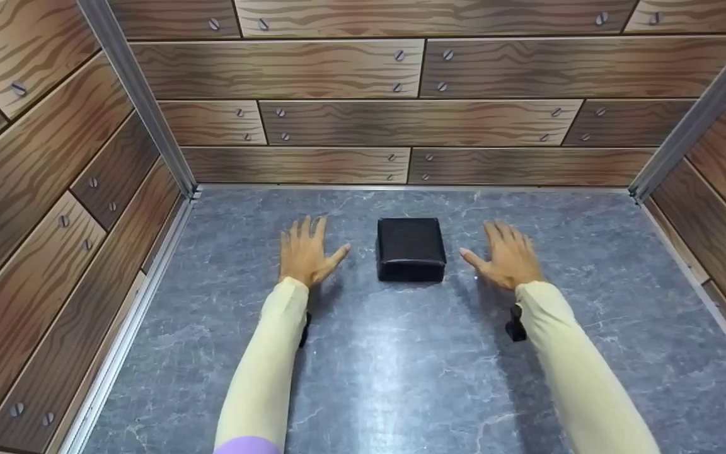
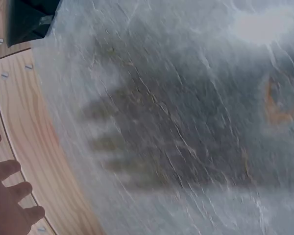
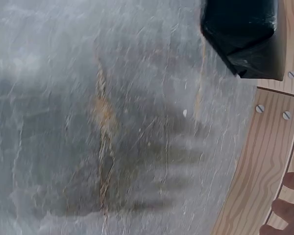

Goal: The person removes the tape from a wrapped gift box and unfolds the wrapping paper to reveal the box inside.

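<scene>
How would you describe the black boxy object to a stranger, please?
Look at the grey, marble-patterned flat surface before the wood-patterned back wall. Between the bare left hand and bare right hand, touching neither, sits the square-topped black boxy object. Unlike the black devices at the wrists, it rests on that surface.

The box (image 1: 410, 248) looks smooth and glossy, the sleeves (image 1: 259, 366) matt cloth.

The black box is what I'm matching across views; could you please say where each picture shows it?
Head: the black box, just right of centre, between the left hand and right hand.
Left wrist: top-left corner, cut off by the top edge.
Right wrist: top right, cut off by the top edge.
Shared landmark: the grey marbled surface.
</scene>
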Demonstrator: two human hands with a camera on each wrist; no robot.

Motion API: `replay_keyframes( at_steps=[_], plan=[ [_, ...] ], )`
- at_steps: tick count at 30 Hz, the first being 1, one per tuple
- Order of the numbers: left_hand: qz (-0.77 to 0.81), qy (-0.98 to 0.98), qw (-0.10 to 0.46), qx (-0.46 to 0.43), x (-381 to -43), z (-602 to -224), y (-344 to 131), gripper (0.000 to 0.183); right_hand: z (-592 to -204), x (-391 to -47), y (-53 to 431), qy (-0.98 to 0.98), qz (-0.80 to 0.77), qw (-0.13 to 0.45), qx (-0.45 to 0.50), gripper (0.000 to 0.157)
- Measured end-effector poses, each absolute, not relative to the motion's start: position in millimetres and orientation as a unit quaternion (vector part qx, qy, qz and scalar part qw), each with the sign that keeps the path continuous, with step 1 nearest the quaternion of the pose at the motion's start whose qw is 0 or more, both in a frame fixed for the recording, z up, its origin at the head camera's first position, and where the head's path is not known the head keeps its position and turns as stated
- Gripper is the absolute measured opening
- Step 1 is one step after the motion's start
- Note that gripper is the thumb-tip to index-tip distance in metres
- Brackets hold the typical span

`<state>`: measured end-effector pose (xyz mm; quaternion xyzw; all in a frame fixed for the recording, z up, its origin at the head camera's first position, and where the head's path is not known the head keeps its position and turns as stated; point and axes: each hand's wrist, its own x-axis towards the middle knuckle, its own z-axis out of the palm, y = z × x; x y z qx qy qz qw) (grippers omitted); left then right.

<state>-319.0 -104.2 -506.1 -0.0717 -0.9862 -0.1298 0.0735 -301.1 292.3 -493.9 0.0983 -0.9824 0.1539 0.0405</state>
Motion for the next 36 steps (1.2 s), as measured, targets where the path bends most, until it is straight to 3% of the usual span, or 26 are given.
replay_keyframes(
  at_steps=[9, 20, 30, 36],
  plan=[
    [-0.21, -0.975, 0.046, -0.061, -319, -511, -79, 0.085, -498, -304, 279, -0.967, 0.246, 0.028, 0.066, 0.09],
    [-0.372, -0.927, -0.027, -0.031, -316, -520, -35, 0.085, -501, -313, 257, -0.922, 0.384, 0.022, 0.044, 0.064],
    [-0.491, -0.87, -0.054, -0.003, -317, -526, -18, 0.077, -507, -317, 237, -0.884, 0.467, 0.001, -0.018, 0.057],
    [-0.557, -0.828, -0.058, 0.027, -315, -527, -11, 0.07, -510, -318, 231, -0.845, 0.529, -0.062, -0.058, 0.063]
  ],
)
